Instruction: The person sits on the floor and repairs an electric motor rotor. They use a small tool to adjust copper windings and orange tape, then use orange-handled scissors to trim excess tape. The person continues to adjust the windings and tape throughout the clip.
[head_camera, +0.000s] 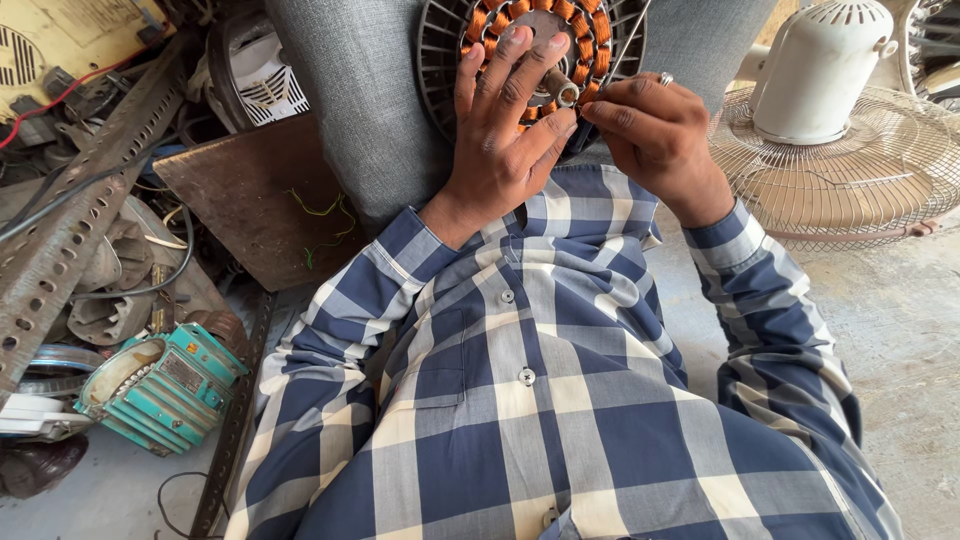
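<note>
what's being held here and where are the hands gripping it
The left hand lies flat across the copper-wound fan motor stator, steadying its face. The right hand pinches something small at its lower edge; what exactly cannot be told.

I'm looking at a repair workshop for electric fans and motors: a white fan head (820, 70) on its wire guard (850, 170), a teal motor housing (160, 385), slotted steel angle bars (80, 220), loose wires and scrap parts piled on a bare concrete floor (900, 330).

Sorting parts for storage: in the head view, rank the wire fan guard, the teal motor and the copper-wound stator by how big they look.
1. Wire fan guard, largest, though cut off at the frame's edge.
2. Copper-wound stator, partly hidden by hands.
3. Teal motor; close to the stator, so unsure.
</note>
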